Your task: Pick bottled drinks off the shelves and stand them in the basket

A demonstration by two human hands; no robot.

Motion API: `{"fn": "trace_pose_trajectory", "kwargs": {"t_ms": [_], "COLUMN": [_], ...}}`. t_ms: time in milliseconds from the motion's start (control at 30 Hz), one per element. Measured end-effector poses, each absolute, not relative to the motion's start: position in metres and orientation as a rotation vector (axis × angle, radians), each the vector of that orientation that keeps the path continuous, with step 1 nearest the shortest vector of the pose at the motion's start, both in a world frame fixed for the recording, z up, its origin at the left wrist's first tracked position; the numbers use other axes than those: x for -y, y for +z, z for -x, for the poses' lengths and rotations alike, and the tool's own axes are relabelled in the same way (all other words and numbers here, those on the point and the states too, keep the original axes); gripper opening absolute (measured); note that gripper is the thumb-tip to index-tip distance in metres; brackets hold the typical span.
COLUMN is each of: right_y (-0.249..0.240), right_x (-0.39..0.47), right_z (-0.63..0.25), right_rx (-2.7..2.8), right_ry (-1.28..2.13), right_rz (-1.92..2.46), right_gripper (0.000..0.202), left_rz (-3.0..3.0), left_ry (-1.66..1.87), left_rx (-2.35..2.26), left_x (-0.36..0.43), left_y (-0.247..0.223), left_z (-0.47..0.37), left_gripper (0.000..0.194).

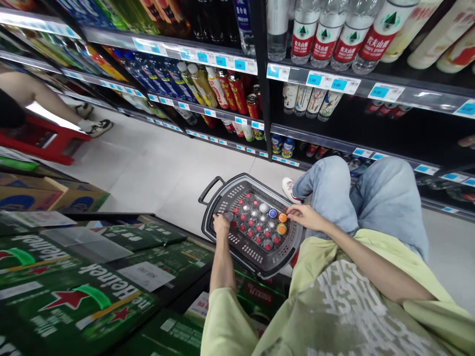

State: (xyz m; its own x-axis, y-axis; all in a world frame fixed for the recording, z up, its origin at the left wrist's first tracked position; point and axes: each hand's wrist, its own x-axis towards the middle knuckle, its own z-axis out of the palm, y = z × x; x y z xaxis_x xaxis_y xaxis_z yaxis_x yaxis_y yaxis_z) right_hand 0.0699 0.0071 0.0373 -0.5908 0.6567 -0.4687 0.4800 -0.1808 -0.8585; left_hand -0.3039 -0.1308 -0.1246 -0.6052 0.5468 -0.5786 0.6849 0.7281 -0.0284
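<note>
A black shopping basket (256,264) sits low in front of me, packed with several upright bottles whose caps face up. Most caps are red; others are white, one is blue and two are orange. My left hand (221,224) reaches over the basket's left side, its fingers closed around what looks like a dark-topped bottle (229,216). Over the right rim comes my right hand (302,216), its fingers drawn together at the edge of an orange-capped bottle (282,217). The bodies of the bottles are mostly hidden inside the basket.
Drink shelves (222,62) line the far side, with water bottles (304,37) at upper right. Green beer cartons (74,296) are stacked at lower left. Another person's leg (48,96) and a red stool (55,141) are at the left. The basket handle (210,188) sticks out.
</note>
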Motion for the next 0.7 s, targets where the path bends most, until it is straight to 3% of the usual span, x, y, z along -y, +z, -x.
{"fn": "trace_pose_trajectory", "kwargs": {"t_ms": [267,700], "right_y": [0.034,0.053], "right_x": [-0.007,-0.025], "right_z": [-0.067,-0.078], "right_rx": [1.905,1.750], "right_ry": [1.845,1.753], "right_rz": [1.341,1.309], "right_gripper": [0.014,0.019], "left_rz": [-0.960,-1.178], "left_ry": [-0.466,-0.516], "left_rx": [-2.394,-2.451], "left_x": [0.112,0.074], "left_y": [-0.120,-0.063], "left_z": [0.311,0.291], "left_gripper": [0.035,0.035]}}
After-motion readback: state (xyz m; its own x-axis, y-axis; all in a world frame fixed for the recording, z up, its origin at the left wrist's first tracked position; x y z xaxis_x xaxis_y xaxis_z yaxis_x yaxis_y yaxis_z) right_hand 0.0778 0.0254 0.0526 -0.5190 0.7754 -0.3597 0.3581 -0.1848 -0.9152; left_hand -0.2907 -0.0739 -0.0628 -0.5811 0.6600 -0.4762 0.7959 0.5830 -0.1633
